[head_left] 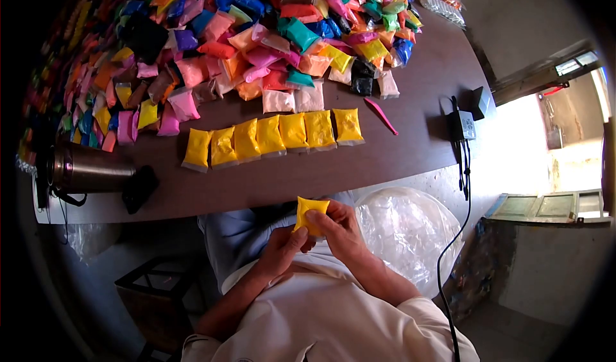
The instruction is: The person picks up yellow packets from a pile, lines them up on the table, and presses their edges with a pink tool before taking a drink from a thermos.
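Yellow fills the small packet point(310, 205) at the lower centre of the frame, held above the person's lap and just short of the front edge of the brown surface point(269, 185). Both hands grasp it: the grip of the left hand point(283, 245) pinches its lower left corner, while the grip of the right hand point(340, 232) closes on its right side, thumb laid across the front.

Beyond, at the centre of the frame, seven yellow packets point(270, 135) lie side by side in a slightly curved row. Behind them a heap of many-coloured packets point(256, 41) spreads across the top and upper left. A pink tool point(382, 117) lies slantwise to the right of the row.

At the left of the frame a metal mug point(93, 169) lies near the surface's edge, with a black object point(140, 189) just beside it. Toward the right stands a grey box point(465, 126) with dark cables hanging down. Clear plastic sheeting point(410, 230) bulges below the surface, right of the hands.
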A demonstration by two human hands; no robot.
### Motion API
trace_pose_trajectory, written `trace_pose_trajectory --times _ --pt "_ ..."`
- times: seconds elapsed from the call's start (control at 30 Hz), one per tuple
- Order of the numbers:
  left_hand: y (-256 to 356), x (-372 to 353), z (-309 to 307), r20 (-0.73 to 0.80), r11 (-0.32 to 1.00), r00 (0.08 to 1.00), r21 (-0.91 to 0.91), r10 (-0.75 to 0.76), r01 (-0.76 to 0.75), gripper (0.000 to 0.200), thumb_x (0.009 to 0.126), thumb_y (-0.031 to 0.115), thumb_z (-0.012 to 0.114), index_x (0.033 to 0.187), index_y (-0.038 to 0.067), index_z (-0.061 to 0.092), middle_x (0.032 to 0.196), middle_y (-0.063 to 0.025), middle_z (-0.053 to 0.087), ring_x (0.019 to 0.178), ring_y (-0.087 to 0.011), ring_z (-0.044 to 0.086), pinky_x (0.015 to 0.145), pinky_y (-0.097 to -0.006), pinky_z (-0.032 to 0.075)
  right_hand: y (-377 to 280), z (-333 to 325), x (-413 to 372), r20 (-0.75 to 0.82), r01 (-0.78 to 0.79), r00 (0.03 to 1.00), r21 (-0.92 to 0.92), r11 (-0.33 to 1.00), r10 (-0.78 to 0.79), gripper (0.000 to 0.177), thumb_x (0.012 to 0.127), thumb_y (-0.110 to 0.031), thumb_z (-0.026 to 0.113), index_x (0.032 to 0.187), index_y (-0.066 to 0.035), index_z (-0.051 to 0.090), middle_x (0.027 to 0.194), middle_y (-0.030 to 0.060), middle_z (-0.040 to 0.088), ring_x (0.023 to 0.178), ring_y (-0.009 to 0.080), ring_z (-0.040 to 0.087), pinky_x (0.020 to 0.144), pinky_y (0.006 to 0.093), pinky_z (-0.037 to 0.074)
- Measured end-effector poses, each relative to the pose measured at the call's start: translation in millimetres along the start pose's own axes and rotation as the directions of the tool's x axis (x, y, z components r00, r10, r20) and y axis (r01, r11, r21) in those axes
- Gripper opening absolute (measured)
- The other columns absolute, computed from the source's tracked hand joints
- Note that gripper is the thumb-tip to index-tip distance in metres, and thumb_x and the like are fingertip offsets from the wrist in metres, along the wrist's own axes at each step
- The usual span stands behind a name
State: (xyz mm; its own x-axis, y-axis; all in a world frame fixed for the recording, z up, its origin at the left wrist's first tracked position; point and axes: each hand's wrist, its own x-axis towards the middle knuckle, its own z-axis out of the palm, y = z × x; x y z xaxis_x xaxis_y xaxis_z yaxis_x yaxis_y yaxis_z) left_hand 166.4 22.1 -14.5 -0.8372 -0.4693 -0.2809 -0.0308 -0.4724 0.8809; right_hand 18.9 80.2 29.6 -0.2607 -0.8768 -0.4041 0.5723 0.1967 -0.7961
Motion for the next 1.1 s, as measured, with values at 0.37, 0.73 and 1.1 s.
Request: trace_pose_trajectory --times 0.37,0.73,1.1 --pt "2 7 -3 0.074 0.929 0.997 -0.367 -0.015 0.041 0.046 0.097 0.046 0.042 0.094 0.003 0.058 0.077 -0.0046 0.057 0.068 -0.0116 0.054 0.059 -0.0271 0.044 -7 -19 7 0.254 -0.181 0.958 0.187 0.966 0.130 0.042 0.086 -0.014 0.056 0.122 0.005 0.050 0.099 0.0123 0.063 0.074 0.0175 0.064 0.061 0.0264 0.052" --pt "-14 -2 -15 -0.035 0.945 0.997 -0.322 -0.073 0.057 0.051 0.097 0.046 0.039 0.086 0.001 0.059 0.081 -0.0077 0.060 0.073 -0.0130 0.055 0.070 -0.0273 0.043 1 -17 7 0.062 -0.021 0.998 -0.095 0.995 0.027 0.034 0.080 -0.019 0.076 0.098 0.002 0.056 0.084 0.0085 0.064 0.072 0.0141 0.063 0.066 0.0281 0.053" --pt "6 2 -3 -0.097 0.999 0.995 0.024 0.029 -0.027 0.046 0.099 0.043 0.038 0.100 0.000 0.056 0.084 -0.0040 0.058 0.073 -0.0106 0.053 0.067 -0.0248 0.044 -18 -11 -2 0.134 -0.039 0.989 -0.215 0.976 0.069 0.038 0.088 -0.031 0.066 0.106 0.001 0.055 0.092 0.0053 0.062 0.080 0.0096 0.058 0.068 0.0235 0.048"
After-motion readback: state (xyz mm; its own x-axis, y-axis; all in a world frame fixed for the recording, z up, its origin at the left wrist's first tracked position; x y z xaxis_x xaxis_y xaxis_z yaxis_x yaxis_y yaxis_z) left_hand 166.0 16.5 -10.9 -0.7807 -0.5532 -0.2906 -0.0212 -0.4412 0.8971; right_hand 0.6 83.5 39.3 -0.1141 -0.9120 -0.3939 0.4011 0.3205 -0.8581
